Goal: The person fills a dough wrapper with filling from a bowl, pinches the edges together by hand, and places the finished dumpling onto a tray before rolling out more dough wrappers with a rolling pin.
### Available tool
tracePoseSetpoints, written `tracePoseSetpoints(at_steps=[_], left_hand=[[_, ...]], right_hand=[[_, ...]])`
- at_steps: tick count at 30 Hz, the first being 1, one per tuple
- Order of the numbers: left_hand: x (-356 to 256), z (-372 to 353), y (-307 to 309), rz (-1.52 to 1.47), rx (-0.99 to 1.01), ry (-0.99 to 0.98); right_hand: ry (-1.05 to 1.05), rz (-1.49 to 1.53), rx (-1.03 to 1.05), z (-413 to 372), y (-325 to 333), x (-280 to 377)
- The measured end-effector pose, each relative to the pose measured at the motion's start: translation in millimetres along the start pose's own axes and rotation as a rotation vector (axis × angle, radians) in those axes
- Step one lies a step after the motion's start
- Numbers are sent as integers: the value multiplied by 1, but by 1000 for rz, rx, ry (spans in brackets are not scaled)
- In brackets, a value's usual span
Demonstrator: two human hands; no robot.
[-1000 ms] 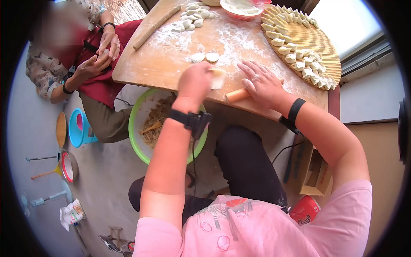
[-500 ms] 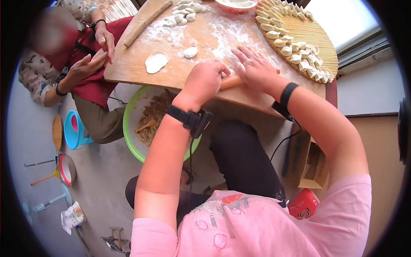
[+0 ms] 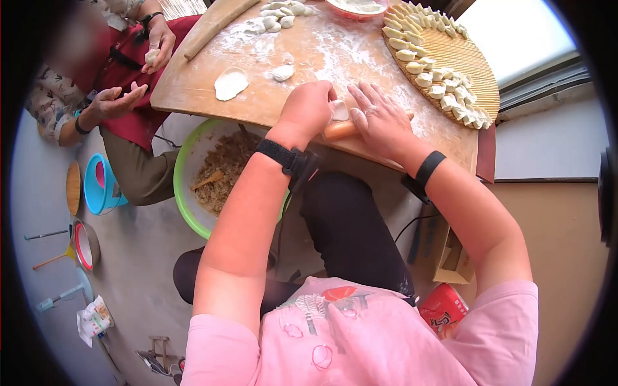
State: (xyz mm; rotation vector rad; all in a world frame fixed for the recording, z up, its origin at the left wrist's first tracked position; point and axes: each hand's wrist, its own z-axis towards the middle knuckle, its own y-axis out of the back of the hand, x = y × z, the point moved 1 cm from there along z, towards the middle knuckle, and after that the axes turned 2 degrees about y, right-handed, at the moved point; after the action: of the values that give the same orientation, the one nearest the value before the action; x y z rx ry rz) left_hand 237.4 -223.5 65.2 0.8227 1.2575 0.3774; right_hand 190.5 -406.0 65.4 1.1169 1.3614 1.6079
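Note:
My left hand (image 3: 308, 110) is closed, its thumb and fingers pinching the edge of a small white dough wrapper (image 3: 339, 111) at the near edge of the board. Beside it, my right hand (image 3: 383, 123) lies palm down over a wooden rolling pin (image 3: 341, 130), fingers stretched out. The pin's left end shows next to the wrapper; its middle is hidden under the palm. Left of my hands, a flattened dough round (image 3: 231, 84) and a smaller dough piece (image 3: 282, 73) rest on the floured wooden board (image 3: 187, 90).
Rows of dumplings (image 3: 444, 82) sit on a round woven tray (image 3: 460, 55) at the right. Several dough pieces (image 3: 283, 13) and a red bowl of flour (image 3: 357, 8) are at the back. Below the board stands a green-rimmed basin (image 3: 182, 183) of filling. A co-worker (image 3: 132, 77) sits at the left.
The view has shifted slightly. More of the wrapper now shows between my left fingers and the pin. The co-worker's hands have moved apart, with a small dough piece in one of them.

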Motion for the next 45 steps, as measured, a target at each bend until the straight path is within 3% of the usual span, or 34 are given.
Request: tracePoseSetpoints(at_steps=[5,9,10,11,13,14,18,19,21,22,24,27,30,31,34,37,38,40,42,45], left_hand=[[2,2,5,52,54,34],[-5,10,-4,-1,56,-6],[-14,8,-1,37,79,-1],[-9,8,-7,37,13,-42],[10,6,-17,56,-129,-108],[6,1,-11,63,-109,-37],[12,-9,-3,68,-78,-25],[10,-12,6,73,-33,39],[0,-11,12,49,54,151],[6,-11,8,84,-38,58],[5,-9,4,60,-28,37],[5,-10,1,80,-52,-1],[4,-10,1,43,-90,76],[3,-10,2,20,-102,120],[6,-9,-4,5,-61,-6],[-1,-2,1,214,26,-4],[5,-2,-6,184,-85,-68],[4,-1,-10,114,-97,-28],[5,-3,-11,75,-136,-9],[7,-6,-12,-28,-153,28]], right_hand=[[-35,0,3,64,-13,-12],[67,-273,28,74,-19,-19],[-57,56,-4,60,-8,-9],[62,-99,-16,48,-26,-22],[197,-314,149,11,3,-4],[74,-88,76,-1,6,2],[-37,25,56,34,-5,-2],[-30,-20,16,52,-10,-6],[131,-422,96,75,-8,-11],[99,-324,20,79,-11,-13],[34,-126,-132,82,-24,-16],[148,-168,54,31,-15,-12],[21,32,52,-11,15,5],[58,-26,51,-8,16,6],[157,-181,23,23,9,0],[197,-260,-50,77,-9,-17],[152,-260,-27,83,-10,-15],[202,-252,-61,74,-18,-23],[57,49,-47,43,-16,-16],[202,-29,26,-9,22,10]])
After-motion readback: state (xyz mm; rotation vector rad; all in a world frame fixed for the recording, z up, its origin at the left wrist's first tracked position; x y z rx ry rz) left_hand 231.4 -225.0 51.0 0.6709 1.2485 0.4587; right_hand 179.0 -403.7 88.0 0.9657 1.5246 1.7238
